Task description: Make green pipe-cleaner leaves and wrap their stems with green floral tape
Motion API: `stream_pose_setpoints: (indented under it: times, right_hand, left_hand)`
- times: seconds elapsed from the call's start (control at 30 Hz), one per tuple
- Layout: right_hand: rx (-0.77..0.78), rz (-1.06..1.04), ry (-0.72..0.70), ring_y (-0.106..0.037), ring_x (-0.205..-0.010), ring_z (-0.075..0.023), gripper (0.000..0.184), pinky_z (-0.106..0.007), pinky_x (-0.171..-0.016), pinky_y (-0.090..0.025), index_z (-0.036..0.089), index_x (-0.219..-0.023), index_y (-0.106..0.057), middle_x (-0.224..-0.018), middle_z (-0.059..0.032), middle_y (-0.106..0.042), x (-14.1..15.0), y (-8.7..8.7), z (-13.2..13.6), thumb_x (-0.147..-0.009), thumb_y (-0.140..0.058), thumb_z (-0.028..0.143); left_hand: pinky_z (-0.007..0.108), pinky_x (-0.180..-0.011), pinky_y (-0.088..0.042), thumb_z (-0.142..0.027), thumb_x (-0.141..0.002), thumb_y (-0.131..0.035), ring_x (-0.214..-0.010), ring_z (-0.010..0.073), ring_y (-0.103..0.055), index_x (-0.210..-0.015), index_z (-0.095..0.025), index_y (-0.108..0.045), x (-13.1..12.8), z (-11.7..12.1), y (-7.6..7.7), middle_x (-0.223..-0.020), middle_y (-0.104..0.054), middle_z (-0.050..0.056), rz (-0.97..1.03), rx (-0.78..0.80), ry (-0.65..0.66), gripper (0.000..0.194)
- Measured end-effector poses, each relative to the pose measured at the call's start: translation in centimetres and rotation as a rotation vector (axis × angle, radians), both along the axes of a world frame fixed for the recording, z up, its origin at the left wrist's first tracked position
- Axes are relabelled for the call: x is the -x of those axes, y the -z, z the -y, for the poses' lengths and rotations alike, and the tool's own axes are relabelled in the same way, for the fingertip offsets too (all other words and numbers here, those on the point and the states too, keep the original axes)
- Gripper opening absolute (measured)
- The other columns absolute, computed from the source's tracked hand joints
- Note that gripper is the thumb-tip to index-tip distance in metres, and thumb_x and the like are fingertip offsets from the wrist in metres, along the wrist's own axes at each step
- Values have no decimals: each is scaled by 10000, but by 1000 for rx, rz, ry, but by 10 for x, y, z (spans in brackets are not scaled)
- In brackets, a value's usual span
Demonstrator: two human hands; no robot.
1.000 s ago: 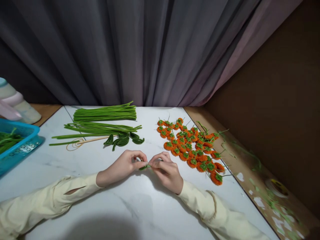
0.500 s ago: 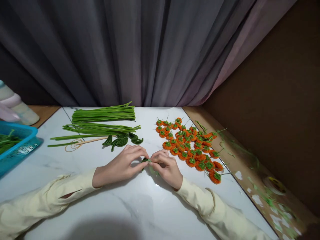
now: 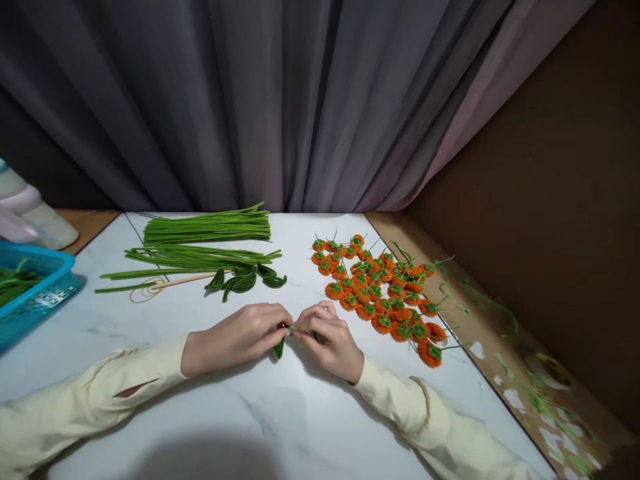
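Between my two hands, low over the white marble-patterned table [image 3: 270,413], is a small dark green fuzzy leaf [image 3: 279,349], like those made from pipe cleaner. My left hand [image 3: 243,338] pinches it, and its lower part pokes out below the fingertips. The fingers of my right hand [image 3: 331,340] are closed close beside them, at a pale green bit [image 3: 293,328] at the leaf's end. What else the right fingers hold is hidden. Just beyond my left hand lie several finished dark green leaves [image 3: 243,280].
Green pipe cleaners [image 3: 207,229] lie in bundles at the back, a thin wooden stick [image 3: 190,279] in front of them. Several orange pumpkin-like pieces [image 3: 383,323] spread at right. A blue basket [image 3: 55,267] stands left. A tape roll [image 3: 549,371] and scraps lie on the right ledge.
The leaf has turned so that it points down below my left fingertips. My left hand has shifted slightly left and flattened, and the pale strip under my right hand no longer shows.
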State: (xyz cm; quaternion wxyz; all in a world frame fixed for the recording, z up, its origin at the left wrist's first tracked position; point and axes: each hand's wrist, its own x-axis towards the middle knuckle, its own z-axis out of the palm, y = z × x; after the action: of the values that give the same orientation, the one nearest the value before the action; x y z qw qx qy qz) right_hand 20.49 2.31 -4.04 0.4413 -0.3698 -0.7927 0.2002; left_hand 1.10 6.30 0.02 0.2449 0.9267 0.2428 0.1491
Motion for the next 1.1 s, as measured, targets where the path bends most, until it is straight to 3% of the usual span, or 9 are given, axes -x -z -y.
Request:
stream_pose_setpoints:
  times: [0.3, 0.5, 0.6, 0.8, 0.93, 1.1]
  right_hand:
    - [-335, 269, -93, -576, -784, -173, 187, -375, -761, -326, 168, -821, -508, -690, -26, -644, -2, -1, 1, -784, -409, 14]
    - [-545, 359, -45, -582, -824, -168, 197, -374, -797, -342, 170, -794, -522, -754, -22, -676, -2, 3, 2, -782, -413, 6]
    - [-632, 372, -25, -584, -831, -167, 176, -365, -792, -364, 144, -794, -541, -739, -31, -680, -1, 4, 2, -833, -411, 32]
    - [-637, 388, -31, -593, -832, -141, 212, -352, -819, -375, 139, -842, -566, -727, -24, -686, 1, 2, 5, -896, -380, 53]
    - [-648, 405, -48, -599, -854, -135, 192, -344, -830, -376, 118, -931, -580, -731, -30, -690, 1, 2, 4, -902, -400, 58]
    - [-710, 479, -70, -597, -904, -143, 160, -333, -833, -388, 131, -891, -597, -749, -38, -694, -1, 3, 3, -899, -444, 81]
  left_hand:
    - [229, -634, -402, -166, -851, -454, -700, 157, -592, -843, -156, -633, 2, -1, -1, -768, -657, 40, -79, 100, -24, 180]
    - [211, -608, -398, -141, -788, -492, -638, 138, -590, -802, -144, -664, -1, 1, -2, -714, -671, 33, -112, 153, -75, 173]
    - [193, -585, -402, -137, -747, -517, -600, 123, -588, -779, -132, -677, -2, 0, -4, -677, -675, 27, -119, 254, -108, 163]
    - [163, -519, -421, -170, -701, -545, -581, 116, -595, -777, -119, -681, 0, -7, -5, -674, -683, 22, -138, 571, -132, 164]
    - [158, -500, -403, -179, -682, -552, -554, 102, -564, -785, -131, -688, 1, -9, -5, -650, -663, 0, -161, 596, -138, 177]
    - [161, -483, -374, -177, -663, -571, -511, 90, -515, -777, -126, -681, -2, -11, -5, -595, -622, -17, -165, 659, -171, 166]
